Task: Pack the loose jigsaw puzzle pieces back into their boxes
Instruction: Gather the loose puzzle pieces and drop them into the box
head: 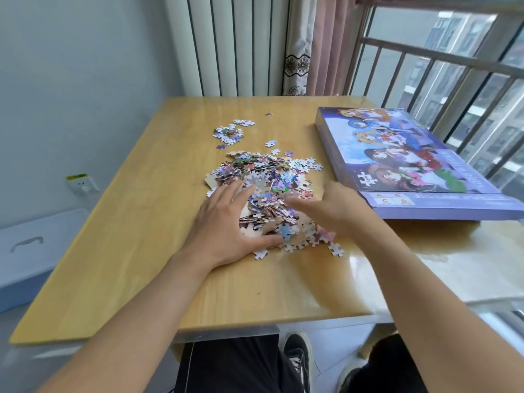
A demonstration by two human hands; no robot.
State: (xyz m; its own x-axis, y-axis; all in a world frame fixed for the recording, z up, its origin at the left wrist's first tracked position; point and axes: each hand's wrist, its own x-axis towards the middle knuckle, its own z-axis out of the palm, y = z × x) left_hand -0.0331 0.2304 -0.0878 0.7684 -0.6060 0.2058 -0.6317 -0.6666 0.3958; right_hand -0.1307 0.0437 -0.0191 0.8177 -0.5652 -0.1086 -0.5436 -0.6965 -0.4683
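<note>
I see the pieces (pixel 269 194), multicoloured, heaped mid-desk (pixel 141 222), my left hand (pixel 226 228) and blurred right hand (pixel 329 208), fingers spread, cupping the heap. Purple box (pixel 411 160) closed at right; barred window (pixel 453 66) behind.

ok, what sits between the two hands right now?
Head view: the near end of the puzzle piece pile lies between the left hand and right hand, both touching it.

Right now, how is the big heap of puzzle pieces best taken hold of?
Probably scoop the heap of puzzle pieces from both flanks at table level: left hand already rests on its left edge, right hand nears the right. Loose, flat pieces cannot be pinched together.
</note>
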